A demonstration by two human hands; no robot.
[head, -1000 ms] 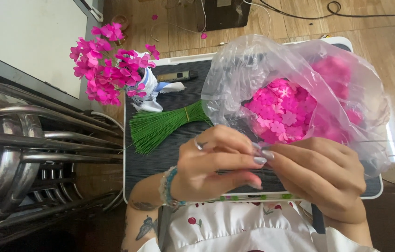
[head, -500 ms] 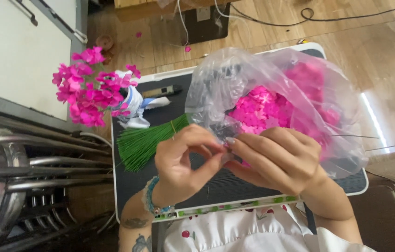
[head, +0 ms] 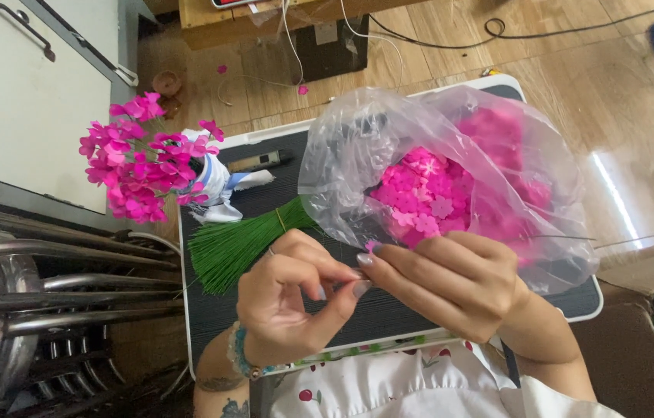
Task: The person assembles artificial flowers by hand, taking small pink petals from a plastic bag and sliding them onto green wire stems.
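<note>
While the fingertips of the left hand (head: 288, 310) and right hand (head: 450, 286) stay pinched together, as a second ago, on what seems a tiny pink blossom (head: 371, 246) above the tray's (head: 211, 325) near edge, nothing has left the petal bag (head: 450, 178) at its far right corner.

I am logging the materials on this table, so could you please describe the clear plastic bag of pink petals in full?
The clear, crinkled plastic bag lies open on the dark lap table, bulging with loose pink fabric flower petals. Its film is glossy and wrinkled. The right hand rests against its near edge; the green wire bundle lies at its left side.
</note>
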